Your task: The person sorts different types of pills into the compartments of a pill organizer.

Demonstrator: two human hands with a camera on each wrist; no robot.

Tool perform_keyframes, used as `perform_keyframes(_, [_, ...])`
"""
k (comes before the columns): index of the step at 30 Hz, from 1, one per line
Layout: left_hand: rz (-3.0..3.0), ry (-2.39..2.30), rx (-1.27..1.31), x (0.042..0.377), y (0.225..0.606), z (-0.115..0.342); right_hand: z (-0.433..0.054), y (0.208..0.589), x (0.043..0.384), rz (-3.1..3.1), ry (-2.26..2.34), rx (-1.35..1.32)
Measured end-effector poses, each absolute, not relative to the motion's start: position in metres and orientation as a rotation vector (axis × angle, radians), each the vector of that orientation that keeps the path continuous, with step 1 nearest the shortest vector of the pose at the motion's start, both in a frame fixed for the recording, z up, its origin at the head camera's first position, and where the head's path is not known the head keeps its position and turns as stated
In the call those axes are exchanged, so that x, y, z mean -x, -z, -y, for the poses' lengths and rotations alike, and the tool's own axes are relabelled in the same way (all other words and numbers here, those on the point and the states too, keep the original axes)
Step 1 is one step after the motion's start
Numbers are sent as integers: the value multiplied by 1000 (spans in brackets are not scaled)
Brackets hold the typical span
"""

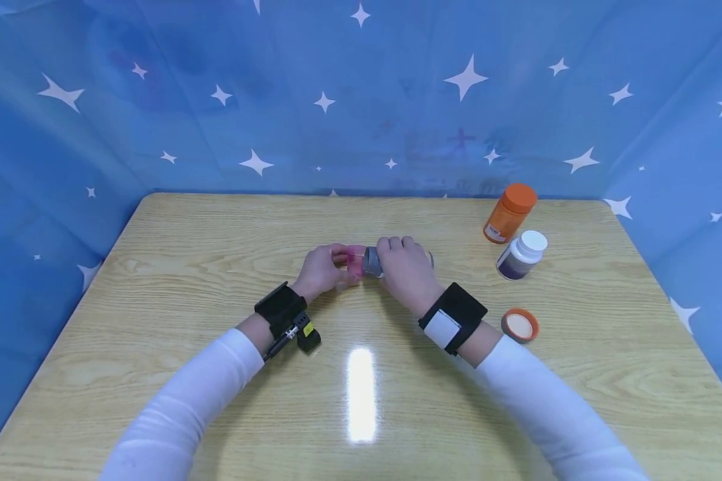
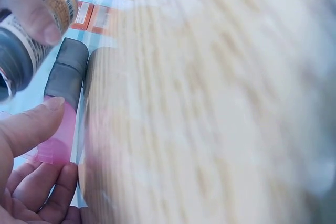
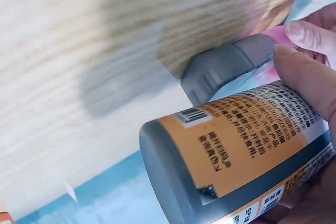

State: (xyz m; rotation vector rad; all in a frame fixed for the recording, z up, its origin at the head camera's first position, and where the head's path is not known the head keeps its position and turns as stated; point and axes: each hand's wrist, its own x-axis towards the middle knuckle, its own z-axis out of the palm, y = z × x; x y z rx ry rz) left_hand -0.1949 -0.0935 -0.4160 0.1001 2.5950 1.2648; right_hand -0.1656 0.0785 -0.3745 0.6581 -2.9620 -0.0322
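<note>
My left hand (image 1: 321, 270) pinches the pink end of a small pink-and-grey pill box (image 2: 62, 124) between thumb and fingers. In the left wrist view its grey sections run away from the thumb. My right hand (image 1: 406, 270) grips a dark grey bottle (image 3: 236, 150) with an orange-and-white printed label. The bottle lies tipped over sideways, its uncapped mouth facing left towards the pill box. In the head view the right hand covers most of the bottle. What is inside the bottle is hidden.
On the right of the wooden table (image 1: 247, 227) stand an orange bottle (image 1: 508, 215) with an orange cap and a white bottle (image 1: 521, 255) with a dark label. A loose orange-rimmed cap (image 1: 520, 325) lies inside up near the right wrist. A blue starred curtain (image 1: 361, 133) hangs behind.
</note>
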Motion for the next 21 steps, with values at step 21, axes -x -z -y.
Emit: perform_keyframes(21, [-2568,-1277,-99,197,418,94,-64,376,172,2862,219,-702])
